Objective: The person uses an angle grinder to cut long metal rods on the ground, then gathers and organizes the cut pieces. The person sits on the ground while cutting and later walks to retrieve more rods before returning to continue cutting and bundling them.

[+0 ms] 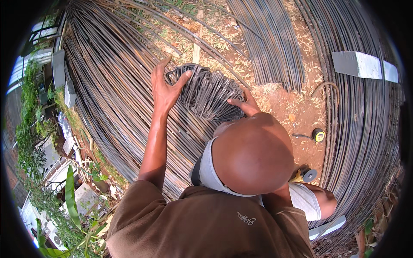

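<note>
- The left hand (167, 89), left of centre in the upper half of the frame, has its fingers spread wide and its thumb across the left end of a bundle of bent metal loops (208, 92); whether it grips firmly, I cannot tell.
- The right hand (245, 104), just right of centre, grasps the bundle's right end between thumb and forefinger; a bent knee (254, 152) partly hides it.
- The bundle lies at upper centre, over long metal rods (109, 92) that fan down from the upper left.
- Shorter rods (271, 43) lie at top right of centre, on leaf-strewn soil.
- Right of centre are a yellow-and-black tape measure (318, 135) and, below it, a tool with a round disc (309, 175).
- A grey block (357, 64) sits on more rods at upper right.
</note>
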Demonstrator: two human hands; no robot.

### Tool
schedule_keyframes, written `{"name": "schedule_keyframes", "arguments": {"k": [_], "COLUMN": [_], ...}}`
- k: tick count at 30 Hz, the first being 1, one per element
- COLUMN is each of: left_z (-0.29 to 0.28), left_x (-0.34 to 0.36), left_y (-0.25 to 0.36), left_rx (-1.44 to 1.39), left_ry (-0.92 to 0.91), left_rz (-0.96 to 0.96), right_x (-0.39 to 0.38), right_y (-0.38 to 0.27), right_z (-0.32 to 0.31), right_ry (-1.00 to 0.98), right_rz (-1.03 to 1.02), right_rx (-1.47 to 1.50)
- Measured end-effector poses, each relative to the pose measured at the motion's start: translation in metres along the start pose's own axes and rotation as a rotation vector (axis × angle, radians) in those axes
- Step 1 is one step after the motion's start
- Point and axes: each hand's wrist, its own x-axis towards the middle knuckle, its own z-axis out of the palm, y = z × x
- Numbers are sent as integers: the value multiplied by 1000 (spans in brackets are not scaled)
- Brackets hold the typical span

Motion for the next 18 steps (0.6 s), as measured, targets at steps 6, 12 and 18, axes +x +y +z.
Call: {"name": "schedule_keyframes", "arguments": {"k": [6,12,18], "left_z": [26,69,69], "left_x": [0,-35,-18], "left_y": [-82,-137,-45], "left_rx": [-464,-967,-966], "left_ry": [-241,-176,-111], "left_rz": [-390,-593,-618], "right_x": [-22,-31,-26], "right_y": [19,35,47], "right_z": [2,20,6], "right_ry": [-136,57,-165], "right_rz": [141,312,191], "right_rx": [59,306,528]}}
